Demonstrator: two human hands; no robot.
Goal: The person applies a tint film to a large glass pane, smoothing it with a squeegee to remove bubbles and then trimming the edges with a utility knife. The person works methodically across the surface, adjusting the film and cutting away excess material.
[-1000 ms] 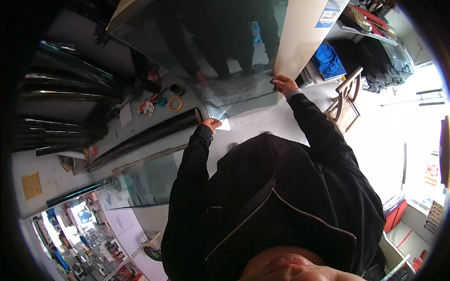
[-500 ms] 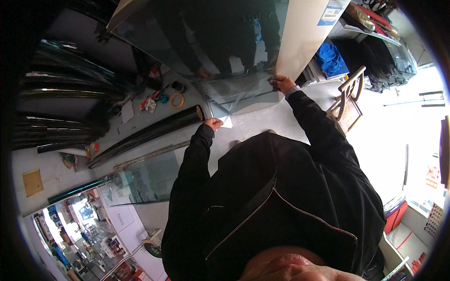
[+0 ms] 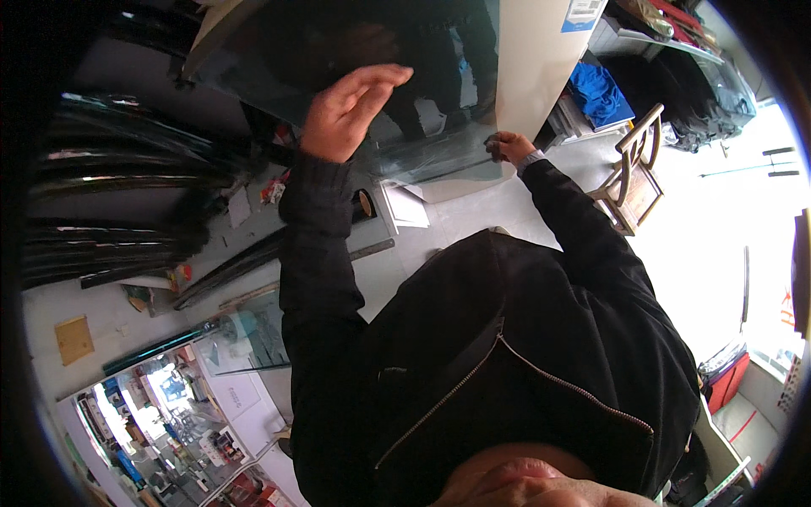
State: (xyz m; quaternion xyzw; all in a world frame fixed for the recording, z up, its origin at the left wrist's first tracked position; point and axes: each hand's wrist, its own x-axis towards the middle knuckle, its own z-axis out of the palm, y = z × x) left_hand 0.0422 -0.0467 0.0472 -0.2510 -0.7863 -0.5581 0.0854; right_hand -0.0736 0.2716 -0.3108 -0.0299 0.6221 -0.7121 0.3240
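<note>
In front of me stands a large cream-sided cabinet (image 3: 541, 59) with a dark glossy front panel (image 3: 372, 34) that mirrors my figure. A thin see-through film sheet (image 3: 439, 159) lies along the panel's lower part, wrinkled near its bottom edge. My left hand (image 3: 345, 110) is raised over the panel's left side, fingers stretched out and holding nothing; I cannot tell if it touches the surface. At the lower right corner, my right hand (image 3: 509, 148) pinches the film's edge, its fingertips partly dark and hard to make out.
Dark film rolls (image 3: 127, 169) are stacked at the left. Behind my left sleeve lies another long black roll (image 3: 236, 266). A wooden chair (image 3: 632, 182) stands at the right, near a blue cloth (image 3: 596, 93) on piled boxes. A glass display case (image 3: 160, 414) is at the lower left.
My left hand has let go of the film's lower left corner and risen up over the panel. My right hand keeps its pinch in nearly the same place.
</note>
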